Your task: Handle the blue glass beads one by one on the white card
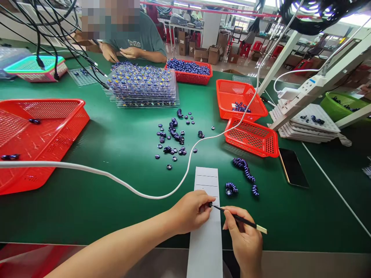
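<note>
My left hand point(193, 211) is closed in a pinch over a white strip point(204, 247) ruled with dark lines. Between its fingertips is a small dark round piece point(210, 204), mostly covered by the fingers. My right hand point(245, 235) grips a slim black tool with a pale gold end point(245, 221); its fine tip meets the dark piece. Whether this tool is tweezers or a brush, I cannot tell. Just beyond my right hand lie a short curved row of shiny dark-blue pieces point(234, 188) and a longer row point(245, 170).
Loose blue pieces point(175, 131) lie mid-table. A white cable point(116, 179) crosses the green table. Around stand red baskets point(69, 116), stacked clear trays point(145, 87), a phone point(294, 168) and a post with a power strip point(311, 87). A person point(142, 34) works opposite.
</note>
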`<move>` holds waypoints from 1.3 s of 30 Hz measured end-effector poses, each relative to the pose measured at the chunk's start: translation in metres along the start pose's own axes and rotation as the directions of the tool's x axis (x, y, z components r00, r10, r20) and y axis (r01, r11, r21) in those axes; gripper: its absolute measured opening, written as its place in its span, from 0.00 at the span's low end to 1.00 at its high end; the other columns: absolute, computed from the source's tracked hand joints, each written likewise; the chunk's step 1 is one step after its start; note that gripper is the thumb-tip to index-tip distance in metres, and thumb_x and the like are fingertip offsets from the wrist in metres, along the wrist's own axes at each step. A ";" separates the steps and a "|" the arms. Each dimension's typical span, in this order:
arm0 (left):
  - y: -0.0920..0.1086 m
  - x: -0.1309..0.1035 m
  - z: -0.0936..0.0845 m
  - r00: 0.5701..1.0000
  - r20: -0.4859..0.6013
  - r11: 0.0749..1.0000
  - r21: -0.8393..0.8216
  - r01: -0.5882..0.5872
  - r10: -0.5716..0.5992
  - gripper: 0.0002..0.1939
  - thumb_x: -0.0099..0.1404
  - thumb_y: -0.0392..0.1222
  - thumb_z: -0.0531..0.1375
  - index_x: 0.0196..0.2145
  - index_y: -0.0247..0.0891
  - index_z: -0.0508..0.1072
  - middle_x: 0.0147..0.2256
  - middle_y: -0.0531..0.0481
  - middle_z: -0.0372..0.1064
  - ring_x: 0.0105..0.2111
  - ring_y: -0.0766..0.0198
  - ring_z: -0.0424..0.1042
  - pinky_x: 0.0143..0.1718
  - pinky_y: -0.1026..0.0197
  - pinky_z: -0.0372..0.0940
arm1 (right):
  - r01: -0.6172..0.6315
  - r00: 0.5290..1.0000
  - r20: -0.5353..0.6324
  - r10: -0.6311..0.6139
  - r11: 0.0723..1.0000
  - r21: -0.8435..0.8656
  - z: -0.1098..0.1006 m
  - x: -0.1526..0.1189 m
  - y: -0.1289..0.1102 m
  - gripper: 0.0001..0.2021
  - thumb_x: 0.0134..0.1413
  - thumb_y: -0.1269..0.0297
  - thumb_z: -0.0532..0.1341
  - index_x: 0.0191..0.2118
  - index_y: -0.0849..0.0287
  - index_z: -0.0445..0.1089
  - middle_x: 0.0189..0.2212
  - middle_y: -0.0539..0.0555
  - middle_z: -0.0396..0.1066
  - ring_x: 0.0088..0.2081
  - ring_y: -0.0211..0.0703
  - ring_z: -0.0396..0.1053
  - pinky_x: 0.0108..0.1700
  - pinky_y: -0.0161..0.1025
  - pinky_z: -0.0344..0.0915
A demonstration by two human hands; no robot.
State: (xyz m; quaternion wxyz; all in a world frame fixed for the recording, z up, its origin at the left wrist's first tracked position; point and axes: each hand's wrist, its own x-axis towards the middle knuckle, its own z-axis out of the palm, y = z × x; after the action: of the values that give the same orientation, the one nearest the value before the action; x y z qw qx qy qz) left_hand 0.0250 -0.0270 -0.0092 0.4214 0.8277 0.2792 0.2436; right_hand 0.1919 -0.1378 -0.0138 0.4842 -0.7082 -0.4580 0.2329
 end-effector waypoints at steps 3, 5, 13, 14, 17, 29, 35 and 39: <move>0.000 0.000 0.000 1.000 0.003 1.000 -0.001 -0.004 0.004 0.17 0.59 0.30 0.57 0.45 0.31 0.77 0.28 0.48 0.71 0.28 0.64 0.69 0.30 0.64 0.64 | -0.001 1.000 0.012 0.001 1.000 -0.024 0.001 0.000 0.002 0.11 0.59 0.54 0.63 0.37 0.56 0.77 0.22 0.48 0.74 0.22 0.37 0.72 0.26 0.30 0.70; 0.000 0.001 0.000 1.000 0.009 1.000 -0.004 0.003 -0.003 0.17 0.59 0.30 0.57 0.45 0.31 0.78 0.29 0.48 0.71 0.28 0.64 0.70 0.31 0.64 0.64 | -0.009 1.000 0.011 0.009 0.999 -0.049 0.001 0.000 0.003 0.11 0.60 0.53 0.63 0.37 0.56 0.76 0.21 0.48 0.74 0.22 0.37 0.72 0.26 0.30 0.70; -0.001 0.000 0.001 1.000 0.010 1.000 -0.010 0.026 -0.026 0.17 0.58 0.30 0.58 0.44 0.31 0.78 0.28 0.48 0.71 0.28 0.65 0.69 0.30 0.65 0.63 | -0.064 0.998 -0.010 0.064 0.996 -0.062 -0.001 0.000 0.001 0.15 0.58 0.48 0.62 0.36 0.55 0.77 0.21 0.49 0.74 0.21 0.39 0.73 0.26 0.31 0.70; -0.001 0.000 0.003 0.999 0.011 0.999 -0.011 0.032 -0.032 0.17 0.57 0.29 0.58 0.44 0.31 0.78 0.28 0.48 0.71 0.28 0.65 0.69 0.30 0.65 0.64 | -0.069 0.998 -0.010 0.069 0.996 -0.051 -0.001 0.000 0.002 0.16 0.57 0.48 0.62 0.36 0.55 0.77 0.21 0.49 0.74 0.21 0.39 0.73 0.27 0.31 0.70; 0.000 0.001 0.004 0.999 0.021 0.998 -0.028 0.051 -0.050 0.18 0.57 0.30 0.59 0.45 0.32 0.78 0.29 0.49 0.72 0.27 0.66 0.69 0.30 0.66 0.65 | -0.107 0.994 -0.006 0.107 0.994 0.001 -0.001 0.002 0.002 0.18 0.53 0.45 0.65 0.35 0.56 0.77 0.19 0.49 0.73 0.21 0.40 0.73 0.26 0.31 0.71; -0.023 0.007 -0.063 0.911 -0.407 0.793 0.530 0.299 -0.070 0.31 0.63 0.31 0.57 0.63 0.31 0.62 0.55 0.31 0.62 0.56 0.41 0.62 0.55 0.37 0.63 | -0.089 0.944 -0.276 0.182 0.944 0.318 -0.013 -0.002 0.008 0.17 0.52 0.48 0.68 0.37 0.58 0.76 0.25 0.51 0.73 0.24 0.38 0.70 0.30 0.36 0.71; 0.014 0.032 0.003 0.986 -0.036 0.894 0.428 -0.130 0.161 0.17 0.65 0.32 0.59 0.51 0.37 0.71 0.48 0.40 0.68 0.47 0.53 0.68 0.47 0.50 0.70 | 0.018 0.870 -0.446 0.209 0.892 0.452 -0.016 0.002 0.024 0.13 0.54 0.55 0.68 0.38 0.59 0.73 0.27 0.51 0.74 0.24 0.34 0.68 0.28 0.34 0.66; 0.018 0.053 0.028 0.980 0.136 0.848 0.493 -0.193 0.143 0.08 0.65 0.33 0.60 0.42 0.35 0.74 0.40 0.43 0.71 0.40 0.54 0.68 0.41 0.52 0.69 | 0.026 0.866 -0.452 0.215 0.882 0.471 -0.014 0.002 0.023 0.12 0.54 0.56 0.68 0.38 0.59 0.73 0.25 0.49 0.73 0.24 0.34 0.68 0.29 0.33 0.65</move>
State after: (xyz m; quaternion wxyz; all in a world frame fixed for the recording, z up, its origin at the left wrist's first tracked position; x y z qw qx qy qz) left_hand 0.0860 -0.0167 -0.0003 0.1802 0.9407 0.2395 0.1589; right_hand 0.2133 -0.1457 -0.0286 0.7262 -0.6302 -0.2147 0.1714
